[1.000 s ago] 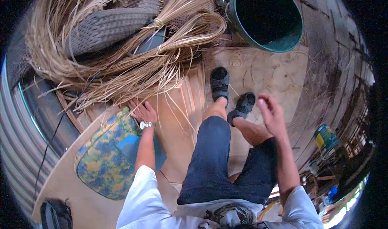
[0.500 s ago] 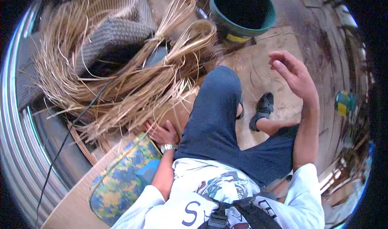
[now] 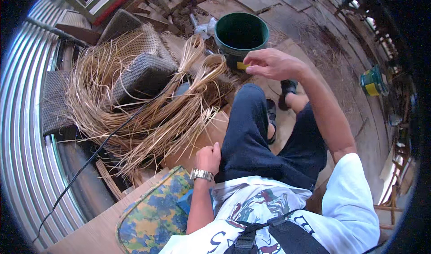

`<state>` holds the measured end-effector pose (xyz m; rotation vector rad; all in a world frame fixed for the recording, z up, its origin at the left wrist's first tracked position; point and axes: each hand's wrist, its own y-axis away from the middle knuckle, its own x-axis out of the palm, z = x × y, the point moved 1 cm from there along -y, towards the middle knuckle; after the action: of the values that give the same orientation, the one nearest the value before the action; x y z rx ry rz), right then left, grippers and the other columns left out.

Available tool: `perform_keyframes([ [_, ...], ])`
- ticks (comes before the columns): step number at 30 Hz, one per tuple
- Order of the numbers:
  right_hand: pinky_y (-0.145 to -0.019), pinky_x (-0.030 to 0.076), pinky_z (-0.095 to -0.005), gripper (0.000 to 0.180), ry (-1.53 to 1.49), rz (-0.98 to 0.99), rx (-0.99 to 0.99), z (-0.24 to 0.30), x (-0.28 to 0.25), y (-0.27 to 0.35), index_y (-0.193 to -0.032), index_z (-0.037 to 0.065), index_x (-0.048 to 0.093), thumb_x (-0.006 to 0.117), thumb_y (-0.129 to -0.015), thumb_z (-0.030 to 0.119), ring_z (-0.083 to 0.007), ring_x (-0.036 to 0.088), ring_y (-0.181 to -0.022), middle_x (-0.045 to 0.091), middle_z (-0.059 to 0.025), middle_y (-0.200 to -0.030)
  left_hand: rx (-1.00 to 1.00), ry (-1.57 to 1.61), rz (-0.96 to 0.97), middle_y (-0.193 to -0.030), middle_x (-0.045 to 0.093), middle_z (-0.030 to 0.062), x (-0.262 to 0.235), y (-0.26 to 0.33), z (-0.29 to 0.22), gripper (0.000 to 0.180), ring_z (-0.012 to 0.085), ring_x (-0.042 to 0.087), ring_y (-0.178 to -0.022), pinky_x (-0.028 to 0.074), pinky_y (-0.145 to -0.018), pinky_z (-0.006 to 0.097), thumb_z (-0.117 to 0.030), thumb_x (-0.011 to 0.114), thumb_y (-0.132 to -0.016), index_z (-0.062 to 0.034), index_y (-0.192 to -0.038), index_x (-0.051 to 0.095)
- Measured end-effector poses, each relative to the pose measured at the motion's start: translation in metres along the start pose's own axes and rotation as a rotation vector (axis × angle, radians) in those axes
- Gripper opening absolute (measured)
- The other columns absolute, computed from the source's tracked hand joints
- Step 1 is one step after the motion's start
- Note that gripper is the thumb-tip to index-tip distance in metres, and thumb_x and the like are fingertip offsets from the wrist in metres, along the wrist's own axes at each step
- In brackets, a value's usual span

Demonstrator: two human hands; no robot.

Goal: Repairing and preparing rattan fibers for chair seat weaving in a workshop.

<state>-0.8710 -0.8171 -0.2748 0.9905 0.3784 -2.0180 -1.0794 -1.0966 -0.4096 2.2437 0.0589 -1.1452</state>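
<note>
My left hand point(image 3: 208, 159) is loosely curled beside my left thigh, a metal-band watch point(image 3: 202, 174) on its wrist. Nothing shows in it. In front of it lie two tied bundles of long tan fibre strips point(image 3: 179, 102), bent over in a heap with their loose ends toward me. My right hand point(image 3: 274, 63) is raised above my knees, just on the near side of a dark green bucket point(image 3: 242, 52). Its fingers are bent and the thumb stands apart, with nothing between them.
A camouflage-patterned cushion point(image 3: 155, 213) lies on the wooden bench point(image 3: 87, 229) at my left. Woven panels point(image 3: 146, 76) lie among the strips. A black cable point(image 3: 85, 171) crosses on the left by corrugated metal point(image 3: 22, 133). A second green bucket point(image 3: 373, 81) stands far right.
My left hand has lifted from the bench's front edge and curled beside my thigh. My right hand has moved left and forward toward the bucket. The view has shifted, showing more of the far floor.
</note>
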Motion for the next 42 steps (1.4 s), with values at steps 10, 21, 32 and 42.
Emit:
perform_keyframes([
  [10,-0.086,0.051,-0.0401,0.033,-0.044,0.098,0.089,-0.095,0.027,-0.005,-0.113,0.001,0.062,0.064,-0.093,0.028,-0.0337,0.064,-0.100,0.067,-0.0194,-0.106,0.389,0.329,-0.450,-0.102,0.066,0.0261,-0.054,-0.137,-0.096,0.040,0.0396,0.064,-0.096,0.050,-0.084,0.044,-0.028,0.067,-0.090,0.0070,-0.110,0.062],
  [21,-0.091,0.047,-0.0441,0.038,0.063,0.162,0.229,-0.104,0.022,0.010,-0.117,0.000,0.058,0.059,-0.095,0.030,-0.0387,0.059,-0.106,0.062,-0.0200,-0.107,-0.129,-0.293,-0.312,-0.124,0.061,0.0284,-0.087,-0.438,-0.099,0.094,0.0401,0.060,-0.117,0.042,-0.108,0.043,-0.038,0.089,-0.063,0.0049,-0.135,0.048],
  [32,-0.084,0.051,-0.0344,0.078,-1.531,0.022,0.343,-0.081,-0.013,-0.027,-0.128,0.007,0.054,0.037,-0.092,0.075,-0.0196,0.066,-0.094,0.069,-0.0095,-0.103,0.686,0.115,-0.848,-0.107,0.058,0.0204,-0.081,-0.207,-0.150,0.075,0.0415,0.057,-0.101,0.046,-0.086,0.050,-0.024,0.090,-0.062,-0.0017,-0.121,0.050],
  [42,-0.074,0.058,-0.0329,0.027,-1.361,0.120,0.388,-0.047,0.024,0.013,-0.105,0.003,0.055,0.069,-0.090,0.021,-0.0205,0.069,-0.082,0.069,-0.0140,-0.100,0.411,0.907,-0.255,-0.107,0.064,0.0048,-0.055,-0.084,-0.102,0.032,0.0107,0.059,-0.098,0.048,-0.087,0.026,-0.028,0.066,-0.097,-0.0013,-0.113,0.062],
])
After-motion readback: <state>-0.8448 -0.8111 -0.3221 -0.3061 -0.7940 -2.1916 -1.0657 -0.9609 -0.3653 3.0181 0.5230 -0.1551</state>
